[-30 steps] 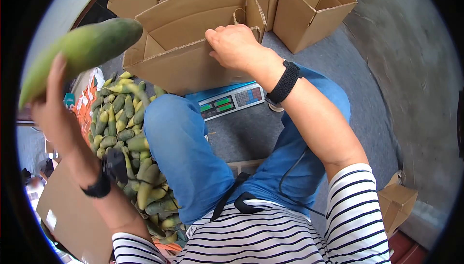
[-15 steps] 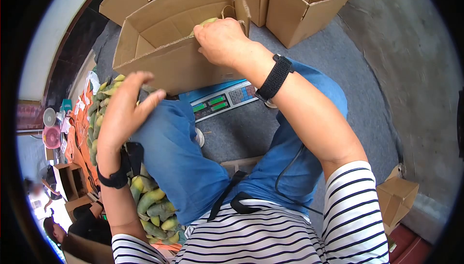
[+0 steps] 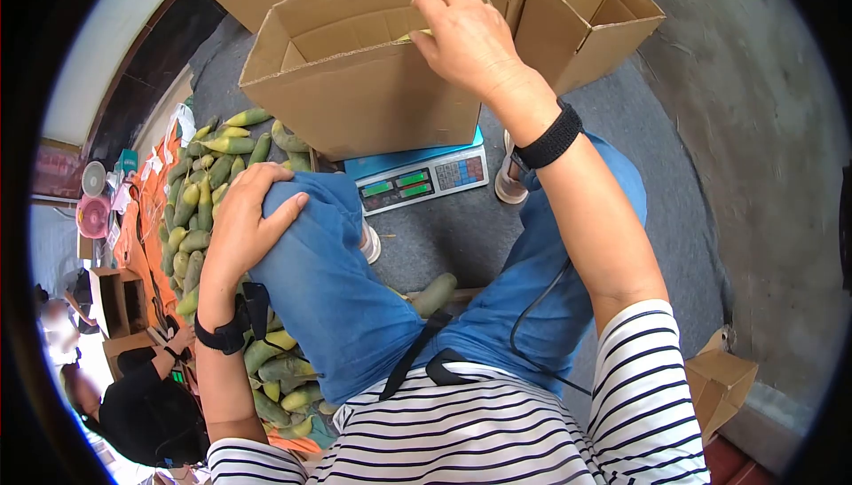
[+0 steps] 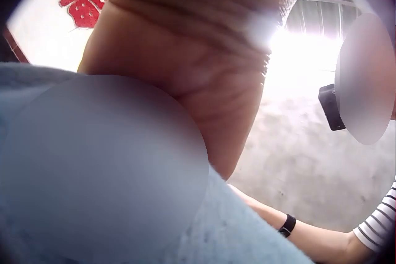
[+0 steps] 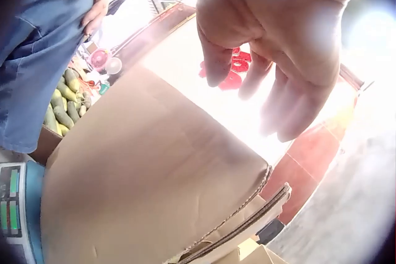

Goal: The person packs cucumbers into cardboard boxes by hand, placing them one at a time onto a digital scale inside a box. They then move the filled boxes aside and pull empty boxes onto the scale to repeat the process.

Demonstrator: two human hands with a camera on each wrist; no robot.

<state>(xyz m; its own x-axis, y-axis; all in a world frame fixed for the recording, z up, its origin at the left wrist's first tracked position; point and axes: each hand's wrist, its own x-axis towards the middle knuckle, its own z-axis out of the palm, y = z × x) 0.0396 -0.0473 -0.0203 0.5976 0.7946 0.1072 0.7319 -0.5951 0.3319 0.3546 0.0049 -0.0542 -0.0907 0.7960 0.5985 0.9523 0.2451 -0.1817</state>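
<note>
My right hand (image 3: pixel 466 37) hovers over the open top of a large cardboard box (image 3: pixel 355 86) that stands on a blue weighing scale (image 3: pixel 417 181). In the right wrist view the right hand (image 5: pixel 278 47) has straight fingers with nothing between them, above the box (image 5: pixel 154 171). A bit of a yellow-green fruit (image 3: pixel 408 38) shows inside the box by my fingertips. My left hand (image 3: pixel 251 219) rests on my left knee in blue jeans, holding nothing. The left wrist view shows only the left hand (image 4: pixel 185 60) on the denim (image 4: pixel 93 171).
A pile of long green and yellow fruit (image 3: pixel 200 197) lies on the floor to my left. One green fruit (image 3: pixel 433 294) lies between my legs. Empty cardboard boxes (image 3: pixel 586 15) stand behind the scale. Another person (image 3: pixel 142 414) crouches at the lower left.
My left hand held a green fruit up high a second ago; it has dropped, empty, onto my knee. My right hand has risen from the box's near wall to over its opening.
</note>
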